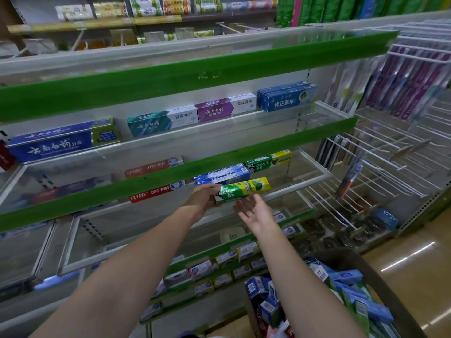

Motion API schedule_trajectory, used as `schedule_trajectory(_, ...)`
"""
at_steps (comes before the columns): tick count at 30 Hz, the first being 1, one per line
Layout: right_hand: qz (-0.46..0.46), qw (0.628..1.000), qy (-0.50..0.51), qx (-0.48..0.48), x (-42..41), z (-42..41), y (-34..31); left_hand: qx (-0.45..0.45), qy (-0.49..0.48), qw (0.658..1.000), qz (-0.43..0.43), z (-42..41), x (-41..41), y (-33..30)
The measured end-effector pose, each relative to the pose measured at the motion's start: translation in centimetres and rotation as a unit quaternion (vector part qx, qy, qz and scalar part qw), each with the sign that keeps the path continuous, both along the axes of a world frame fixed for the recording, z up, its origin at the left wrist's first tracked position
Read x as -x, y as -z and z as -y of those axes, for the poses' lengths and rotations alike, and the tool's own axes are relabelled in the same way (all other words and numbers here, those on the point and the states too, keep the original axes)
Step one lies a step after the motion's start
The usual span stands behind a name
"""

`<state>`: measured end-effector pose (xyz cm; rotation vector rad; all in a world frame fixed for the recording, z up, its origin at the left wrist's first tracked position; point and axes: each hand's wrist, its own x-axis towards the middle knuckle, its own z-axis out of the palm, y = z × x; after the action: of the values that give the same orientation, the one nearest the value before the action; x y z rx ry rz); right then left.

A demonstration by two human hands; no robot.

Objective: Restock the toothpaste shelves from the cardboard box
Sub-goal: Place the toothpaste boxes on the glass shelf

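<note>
Left hand [203, 197] curled round the near end of a green-and-yellow Darlie toothpaste box [242, 189], thumb side hidden behind the carton, so exact grip hard to read. Right hand [252, 211] just below the box, palm up, fingers [240, 208] spread and relaxed, holding nothing; fingertips close under the carton, contact not clear.

Beyond the fingers: blue toothpaste box [222, 175] directly behind the held carton, one second Darlie box [268, 161] further back and to the right. Left of the fingers: two red toothpaste boxes [156, 192], one in front, one behind, partly masked by the green shelf strip [170, 172]. More boxes further left seen only as blurs through the clear shelf front, count not possible.

Above the fingers, on the next shelf: four visible packs — one dark blue box [51, 145], one teal box [162, 120], one purple box [225, 107], one light blue pack [286, 97] that looks like two stacked, seam unclear.

Below and behind the wrists: cardboard box [353, 269], cut off by the bottom edge, stuffed with blue and green cartons [346, 279] too jumbled to count. Lower shelf under the forearms: small packs [227, 259], blurred, labels unreadable.

Right of the fingers: white wire racks [380, 167], hanging toothbrush packs [400, 89], blurred.
</note>
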<state>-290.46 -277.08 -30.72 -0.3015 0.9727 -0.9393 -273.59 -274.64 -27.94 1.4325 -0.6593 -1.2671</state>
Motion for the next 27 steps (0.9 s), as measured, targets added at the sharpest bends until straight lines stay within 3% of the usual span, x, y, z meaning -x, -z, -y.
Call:
schedule_trajectory(11, 0.001, 1.0, -0.005, -0.006, 0.1, 0.4, -0.1, -0.001, 0.156, 0.988, 0.008, -0.4, -0.3, -0.8)
schedule_trajectory(16, 0.003, 0.999, 0.03, -0.012, 0.0, 0.4, 0.0, 0.012, 0.196, 0.977, -0.082, -0.8, -0.1, -1.2)
schedule_trajectory(18, 0.017, 0.999, 0.037, -0.003, 0.1, 0.5, 0.0, -0.011, 0.189, 0.976, -0.111, -0.8, 0.0, -1.2)
schedule_trajectory(21, 0.031, 0.999, 0.021, 0.008, 0.1, 0.7, 0.2, -0.065, 0.168, 0.981, -0.07, -0.5, 0.0, -0.9)
schedule_trajectory(27, 0.042, 0.999, 0.016, 0.002, 0.0, 0.6, -0.7, -0.004, 0.087, 0.995, -0.045, -0.4, -0.2, -0.6)
